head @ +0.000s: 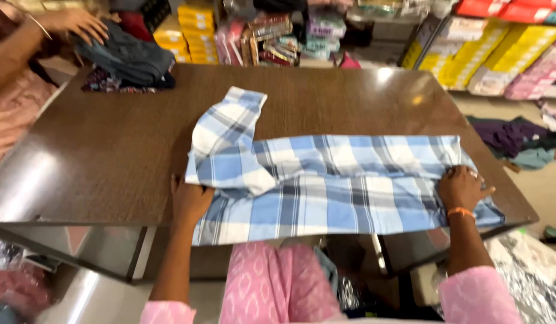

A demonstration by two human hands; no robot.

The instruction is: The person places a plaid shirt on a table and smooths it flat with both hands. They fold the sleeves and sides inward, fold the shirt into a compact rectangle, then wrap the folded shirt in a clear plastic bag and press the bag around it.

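Fabric of the blue-and-white checked cotton shirt (326, 180) lay flat on the brown wooden table (110, 150); left hand (190, 201) pressed its edge, right hand (462, 187) pinched the other end. The overhanging near edge could have slipped off.

Both arms reach forward from pink sleeves, spread wide apart; the left hand (191, 201) lies palm down, fingers flat; the right hand (464, 187) is curled, knuckles up, an orange band at its wrist.
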